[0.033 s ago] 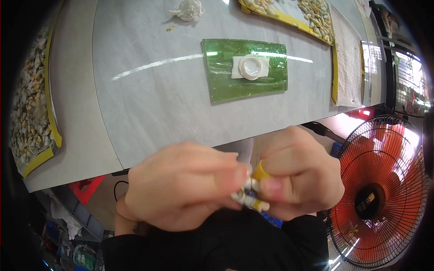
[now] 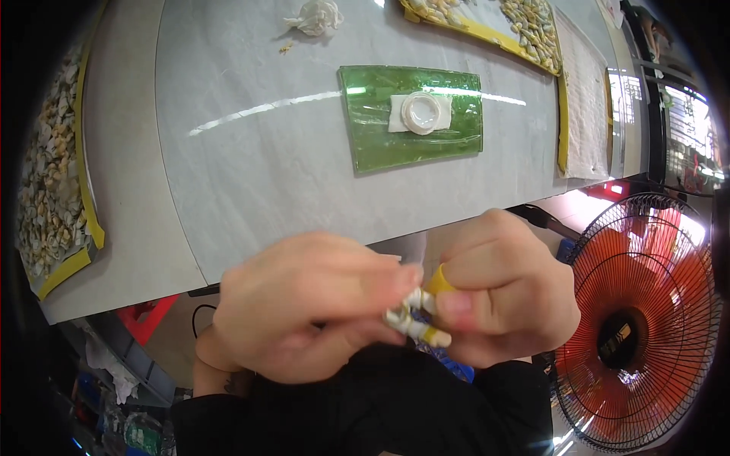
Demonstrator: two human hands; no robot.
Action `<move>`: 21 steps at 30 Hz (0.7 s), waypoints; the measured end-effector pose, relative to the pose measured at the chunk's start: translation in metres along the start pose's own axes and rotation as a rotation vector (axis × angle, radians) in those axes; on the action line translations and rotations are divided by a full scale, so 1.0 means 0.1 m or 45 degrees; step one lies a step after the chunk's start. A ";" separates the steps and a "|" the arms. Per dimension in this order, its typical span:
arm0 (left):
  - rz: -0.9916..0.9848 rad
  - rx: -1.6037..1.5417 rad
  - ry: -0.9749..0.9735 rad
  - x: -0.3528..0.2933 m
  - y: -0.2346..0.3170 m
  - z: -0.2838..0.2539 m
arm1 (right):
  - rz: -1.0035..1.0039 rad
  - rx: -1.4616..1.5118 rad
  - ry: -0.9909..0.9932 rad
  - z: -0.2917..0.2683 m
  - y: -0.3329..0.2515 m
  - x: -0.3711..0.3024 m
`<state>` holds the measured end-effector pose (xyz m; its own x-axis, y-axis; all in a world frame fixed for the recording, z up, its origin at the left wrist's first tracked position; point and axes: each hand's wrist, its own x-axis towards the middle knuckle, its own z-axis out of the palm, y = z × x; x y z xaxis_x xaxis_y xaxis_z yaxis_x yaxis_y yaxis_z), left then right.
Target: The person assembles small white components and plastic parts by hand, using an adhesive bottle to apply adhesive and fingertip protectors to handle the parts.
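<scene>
In front of my body, just off the table's near edge, both hands work close together. My left hand [image 2: 296, 300], palm turned inward, pinches at the left end of a small cluster of white-and-yellow pieces [image 2: 422, 328]. My right hand [image 2: 517, 289] has its fingers curled, with the thumb pressing the cluster's right side. A yellow band [image 2: 439, 280] shows at the right index finger. What the pieces are exactly is blurred, and fingers cover part of them. Beyond the hands, a green glassy slab [image 2: 380, 156] bears a white pad [image 2: 397, 120] with a small round white dish [image 2: 422, 114] on it.
Yellow-edged trays of small white-and-yellow pieces stand at the left [image 2: 82, 152] and the back [image 2: 487, 36]. Crumpled white tissue [image 2: 319, 17] lies at the far side. A white-lined tray [image 2: 584, 114] is at the right, above a caged orange fan [image 2: 631, 319] beside me.
My left hand has shifted slightly, and its thumb and fingers sit a little differently on the pieces. The cluster has turned slightly. The things on the table have not moved.
</scene>
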<state>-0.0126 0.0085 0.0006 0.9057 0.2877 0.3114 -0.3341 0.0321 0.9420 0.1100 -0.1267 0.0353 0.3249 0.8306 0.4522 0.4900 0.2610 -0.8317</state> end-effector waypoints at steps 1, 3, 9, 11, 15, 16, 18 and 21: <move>-0.001 0.000 -0.003 -0.01 -0.02 0.02 | 0.070 -0.030 -0.012 -0.01 0.00 0.00; -0.334 -0.410 0.182 0.00 0.01 0.11 | 0.078 -0.099 -0.022 -0.05 -0.06 0.04; -0.630 -0.838 0.288 0.05 0.13 0.18 | 0.035 -0.335 0.170 0.05 0.02 -0.04; -0.705 -0.892 0.334 0.05 0.13 0.18 | 0.032 -0.372 0.230 0.09 0.02 -0.05; -0.478 -0.564 0.239 0.01 0.07 0.16 | 0.045 -0.461 0.194 0.07 -0.02 -0.03; -0.413 -0.471 0.223 -0.01 0.06 0.16 | 0.032 -0.457 0.140 0.05 -0.04 -0.02; -0.301 -0.393 0.188 -0.02 -0.01 0.14 | 0.013 -0.431 0.134 0.08 -0.02 -0.04; -0.164 -0.307 0.123 0.01 -0.01 0.12 | -0.018 -0.369 0.126 0.08 0.00 -0.07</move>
<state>-0.0081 -0.0027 0.0018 0.9193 0.3563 0.1671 -0.2811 0.2976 0.9124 0.1012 -0.1282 0.0296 0.3868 0.7722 0.5040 0.7009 0.1090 -0.7049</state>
